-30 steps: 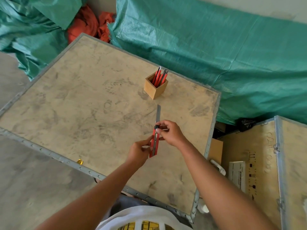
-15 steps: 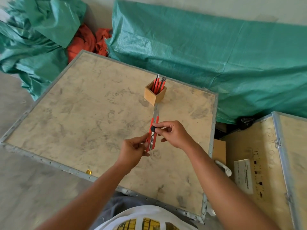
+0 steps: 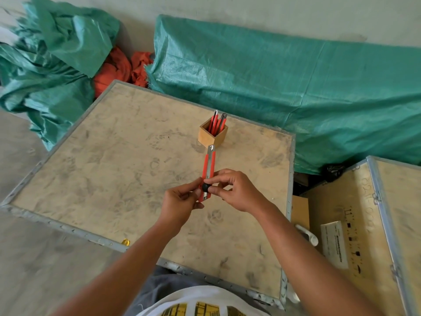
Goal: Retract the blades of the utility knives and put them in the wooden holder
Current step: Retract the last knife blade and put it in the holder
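Nearest the camera, both forearms reach out over a scuffed plywood crate lid [image 3: 109,179] with a metal edge. The left hand [image 3: 180,202] pinches the lower end of a red utility knife [image 3: 207,176] between thumb and fingers, and the right hand [image 3: 234,190] closes thumb and forefinger on its black slider knob [image 3: 205,186], the other fingers curled loosely. The knife is held above the lid, pointing away from the person, with only a short metal tip showing at its far end.

To the right stands a second crate [image 3: 355,224] with a printed label; a white handle-like object [image 3: 306,233] sits in the gap between the crates.

Just beyond the knife's tip, a square wooden holder [image 3: 213,135] stands upright on the lid with several red knives [image 3: 217,123] leaning inside it. Behind the lid lie green tarpaulins [image 3: 296,87] and a bundle of orange cloth [image 3: 118,67] against the wall.

Compared with a second ago, the long exposed blade is drawn almost fully into the handle, and the slider knob sits lower along the body.
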